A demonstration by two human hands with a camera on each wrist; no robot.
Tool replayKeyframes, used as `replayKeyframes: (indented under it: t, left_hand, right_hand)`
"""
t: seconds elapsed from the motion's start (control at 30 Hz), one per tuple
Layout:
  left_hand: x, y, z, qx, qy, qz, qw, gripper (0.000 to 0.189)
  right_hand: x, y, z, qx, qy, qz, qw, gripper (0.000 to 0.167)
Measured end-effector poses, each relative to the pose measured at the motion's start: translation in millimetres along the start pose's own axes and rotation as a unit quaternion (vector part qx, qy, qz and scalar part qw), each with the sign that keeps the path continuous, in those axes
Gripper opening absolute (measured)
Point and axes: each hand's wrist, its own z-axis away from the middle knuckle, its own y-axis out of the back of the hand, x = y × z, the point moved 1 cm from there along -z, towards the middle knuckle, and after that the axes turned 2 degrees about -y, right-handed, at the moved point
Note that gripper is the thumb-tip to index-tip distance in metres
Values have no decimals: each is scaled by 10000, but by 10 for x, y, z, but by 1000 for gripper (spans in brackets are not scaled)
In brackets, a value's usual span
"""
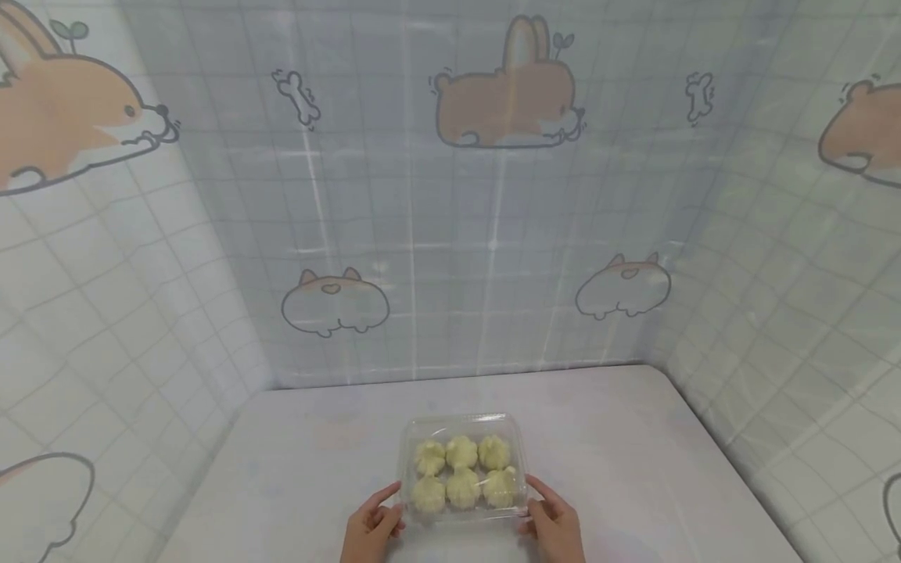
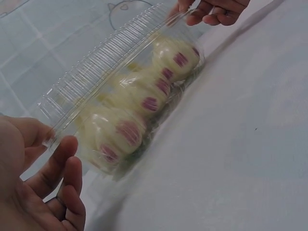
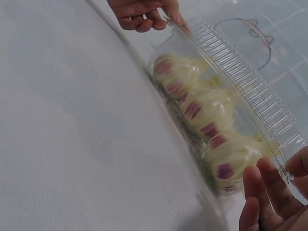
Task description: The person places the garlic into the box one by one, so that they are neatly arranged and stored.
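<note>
A clear plastic clamshell box (image 1: 464, 424) lies on the white table, its ribbed lid closed. Inside, in two rows, sit several pale yellow garlic bulbs (image 1: 462, 489) with ridged sides; both wrist views show purple patches low on the bulbs (image 2: 113, 132). At the box's left side, near its front corner, my left hand (image 1: 373, 522) pinches the rim with thumb and a finger. My right hand (image 1: 556, 522) grips the rim at the opposite side in the same way. The other fingers of each hand curl loosely beside the box wall.
White table (image 1: 317, 469) surface stretches around the box on every side. A grey-white curtain (image 1: 450, 219) with a grid and cartoon dogs hangs behind the table and along both sides.
</note>
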Motion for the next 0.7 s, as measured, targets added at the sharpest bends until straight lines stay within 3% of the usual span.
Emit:
replayKeyframes:
  t: [0.23,0.43,0.53,0.7]
  left_hand:
    - [27,42,13,-267,-204,-298,9990,49]
    - [112,127,25,-173,-592,-1155,9914,41]
    - [195,205,5,-21,-677,-1598,9848,37]
    - [371,394,-34,256,-936,-2039,9742,32]
  right_hand:
    - [-15,61,-42,96,326,718,9968,37]
    - [-91,194,-104,152,578,1418,9881,27]
    - [-208,291,-148,292,981,1944,9756,20]
    - [-500,475,-240,262,1994,2795,9388,15]
